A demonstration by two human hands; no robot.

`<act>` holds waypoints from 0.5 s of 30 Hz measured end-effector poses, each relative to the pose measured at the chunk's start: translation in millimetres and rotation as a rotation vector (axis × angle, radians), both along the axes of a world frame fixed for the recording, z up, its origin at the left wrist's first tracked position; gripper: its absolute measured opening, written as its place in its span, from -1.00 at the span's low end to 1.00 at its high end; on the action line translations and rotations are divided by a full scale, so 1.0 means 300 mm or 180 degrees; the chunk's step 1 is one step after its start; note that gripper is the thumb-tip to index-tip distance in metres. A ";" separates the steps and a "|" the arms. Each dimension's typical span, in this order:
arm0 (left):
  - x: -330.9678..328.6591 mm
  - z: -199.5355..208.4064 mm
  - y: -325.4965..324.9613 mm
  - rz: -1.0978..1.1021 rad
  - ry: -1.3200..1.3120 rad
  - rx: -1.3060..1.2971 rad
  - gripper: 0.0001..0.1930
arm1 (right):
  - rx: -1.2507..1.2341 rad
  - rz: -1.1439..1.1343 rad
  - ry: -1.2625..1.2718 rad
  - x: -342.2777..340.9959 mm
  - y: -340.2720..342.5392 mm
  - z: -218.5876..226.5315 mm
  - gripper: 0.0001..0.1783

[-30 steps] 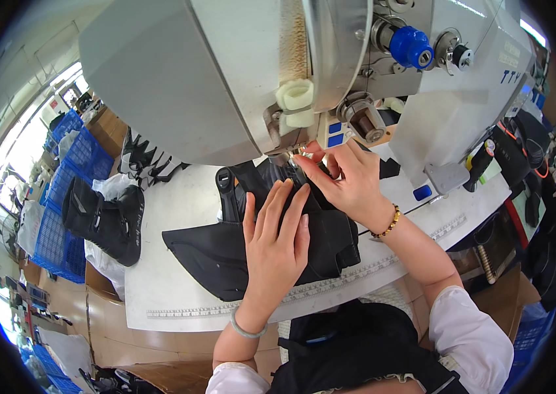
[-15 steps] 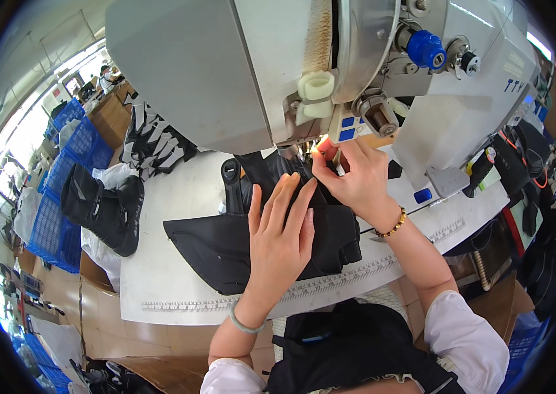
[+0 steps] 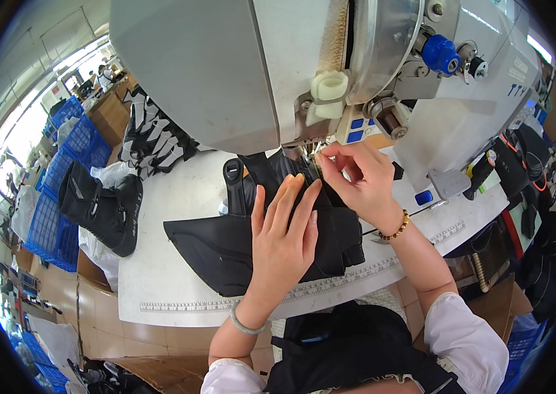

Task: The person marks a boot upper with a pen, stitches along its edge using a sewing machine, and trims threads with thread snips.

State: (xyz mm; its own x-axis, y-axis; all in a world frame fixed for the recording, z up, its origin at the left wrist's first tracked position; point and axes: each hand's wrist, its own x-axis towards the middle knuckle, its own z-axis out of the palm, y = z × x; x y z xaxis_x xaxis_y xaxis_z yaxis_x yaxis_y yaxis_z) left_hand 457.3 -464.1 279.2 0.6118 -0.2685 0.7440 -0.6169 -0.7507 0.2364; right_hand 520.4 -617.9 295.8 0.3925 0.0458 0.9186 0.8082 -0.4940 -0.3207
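Note:
My left hand [image 3: 284,238] lies stretched out on a black boot upper [image 3: 215,246], its fingertips pressed on the dark part close under the needle area. The upper spreads over the white table, with its far end reaching beneath the head of a sewing machine [image 3: 192,65]. At the right of the lit needle area [image 3: 314,150], my right hand [image 3: 360,178] has thumb and forefinger brought together in a pinch. Whatever sits between those fingertips is too small to make out. A black strap-like piece with an oval opening [image 3: 232,172] sticks out left of my left fingers.
A finished black boot [image 3: 104,207] stands at the table's left edge, beside blue crates [image 3: 61,213]. Black-and-white cut pieces [image 3: 153,141] are piled behind it. A printed ruler strip [image 3: 192,306] runs along the near table edge. Far left, another person [image 3: 104,77] is at work.
My right hand has drawn slightly toward me and to the right, away from the needle, its fingers curled more. My left hand stays on the upper. The whole view has shifted a little.

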 end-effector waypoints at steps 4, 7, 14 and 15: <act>-0.001 0.002 0.000 0.0002 0.0012 0.0041 -0.64 | 0.0223 0.0055 -0.0330 -0.008 -0.004 0.009 -0.84; 0.001 0.003 -0.002 -0.0005 0.0019 0.0060 -0.64 | 0.0525 0.0047 -0.0380 -0.035 -0.017 -0.025 -0.85; 0.002 -0.006 0.002 0.0067 -0.0011 0.0188 -0.59 | 0.0463 0.0554 0.2231 -0.109 -0.099 -0.099 -0.75; 0.005 -0.003 -0.004 0.0081 -0.0036 0.0186 -0.59 | 0.0880 0.1320 0.2877 -0.110 -0.113 -0.099 -0.76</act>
